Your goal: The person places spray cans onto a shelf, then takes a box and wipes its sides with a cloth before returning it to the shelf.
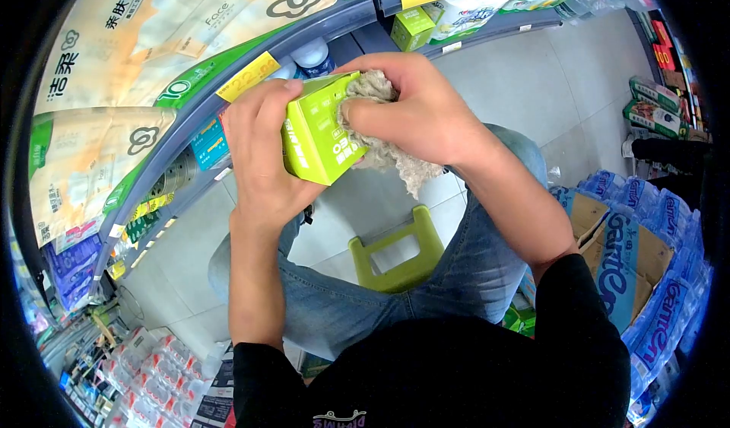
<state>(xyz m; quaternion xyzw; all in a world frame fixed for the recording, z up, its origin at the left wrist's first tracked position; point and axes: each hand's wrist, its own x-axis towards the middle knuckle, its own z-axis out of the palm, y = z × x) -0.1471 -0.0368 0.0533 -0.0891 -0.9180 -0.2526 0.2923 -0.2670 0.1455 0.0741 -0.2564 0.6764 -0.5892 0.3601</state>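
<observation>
Black cloth shirt (441, 367) nearest, then blue denim jeans (365, 314), knees spread. Between the thighs: smooth green plastic stool (418, 257), slot in the seat. Box (323, 135) is above it, in front of the chest and close to the shelf: bright green, flat-faced, crisp edges, white print, tilted. Cloth (407, 165) is grey, fuzzy, crumpled, loose end hanging down past the box. Left hand (266, 150) partly open, clamped round the left side of the box. Right hand (418, 108) curled, bunching the cloth against the box's right side, thumb on the cloth. Hands apart, box and cloth between them. Right hand and cloth hide part of the box; can't tell if right fingers touch it directly. Shelf edge (304, 36) runs just beyond the hands, yellow price tags on it; large soft plastic-wrapped packs (182, 28) at upper left. Right side: blue-wrapped bottle packs (669, 306) round an opened brown cardboard carton (646, 257). Pale tile floor (525, 70) beyond.
</observation>
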